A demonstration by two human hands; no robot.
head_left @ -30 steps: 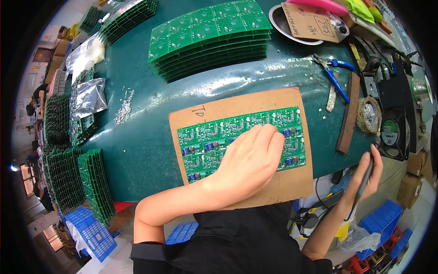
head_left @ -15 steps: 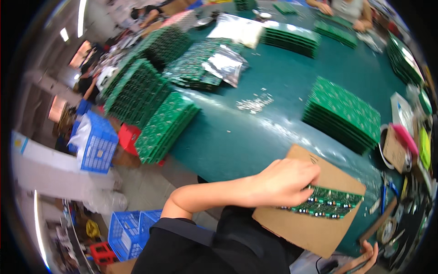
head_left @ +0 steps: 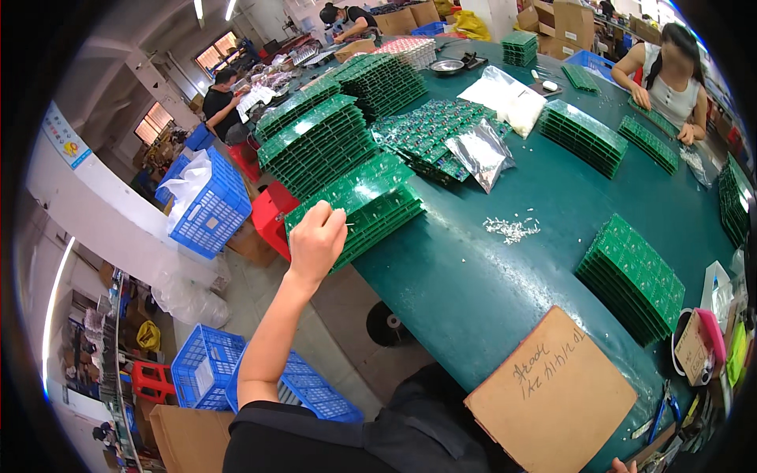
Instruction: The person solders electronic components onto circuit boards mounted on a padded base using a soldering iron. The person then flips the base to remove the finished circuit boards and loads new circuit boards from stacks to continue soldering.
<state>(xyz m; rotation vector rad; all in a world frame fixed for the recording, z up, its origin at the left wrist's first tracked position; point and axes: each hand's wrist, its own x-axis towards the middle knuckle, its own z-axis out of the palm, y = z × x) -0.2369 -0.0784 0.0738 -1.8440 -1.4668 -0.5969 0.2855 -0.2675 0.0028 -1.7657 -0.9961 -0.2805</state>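
My left hand (head_left: 318, 236) is closed on the near edge of a green circuit board (head_left: 359, 189) at the left side of the table. That board lies at a slight tilt over a stack of similar boards (head_left: 386, 225); my fingers hide the gripped edge. Of my right hand (head_left: 623, 467) only some fingertips show at the bottom edge, so its hold is hidden. Near them lies a bare cardboard sheet (head_left: 552, 394) with handwriting on it, partly over the table's front edge.
Taller board stacks (head_left: 319, 146) stand behind my left hand, another stack (head_left: 631, 280) at the right. Small white parts (head_left: 512, 229) lie mid-table. Pliers (head_left: 666, 410) rest at the right. Blue crates (head_left: 209, 366) stand on the floor. A co-worker (head_left: 670, 87) handles boards across the table.
My left hand has swung from the cardboard to the left stack, and the circuit board has left the cardboard. The view has turned left, and my right hand has mostly dropped out of it.
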